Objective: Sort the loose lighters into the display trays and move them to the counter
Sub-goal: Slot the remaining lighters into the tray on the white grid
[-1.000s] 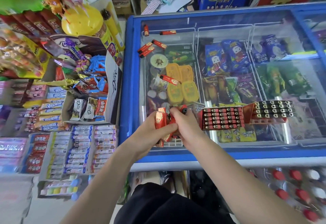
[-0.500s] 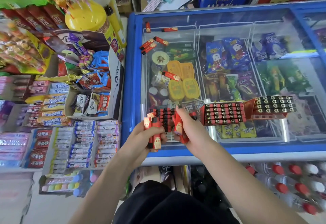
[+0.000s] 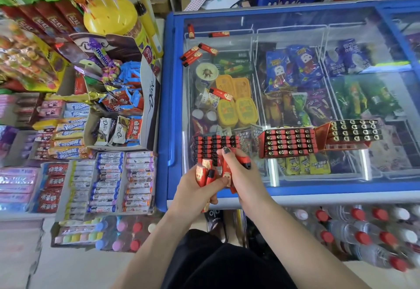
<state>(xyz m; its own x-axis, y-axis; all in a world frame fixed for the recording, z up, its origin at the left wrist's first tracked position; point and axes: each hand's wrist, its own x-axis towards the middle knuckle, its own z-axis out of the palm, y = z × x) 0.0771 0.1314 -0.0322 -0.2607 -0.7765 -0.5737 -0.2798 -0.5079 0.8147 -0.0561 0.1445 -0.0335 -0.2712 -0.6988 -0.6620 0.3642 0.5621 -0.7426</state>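
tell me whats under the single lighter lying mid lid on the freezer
The lighter rests on the glass lid; beneath show a cup and yellow tubs. Anything deeper is hidden.

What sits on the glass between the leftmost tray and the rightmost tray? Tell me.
Another full lighter tray sits between the leftmost tray and the rightmost tray, shown in the head view.

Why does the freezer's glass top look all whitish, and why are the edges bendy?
Head view: pale glare streaks across the freezer lid, hazing the ice creams beneath; the wide-angle lens bows its blue frame; left-edge snack shelves are smeared; both hands stay fairly sharp.
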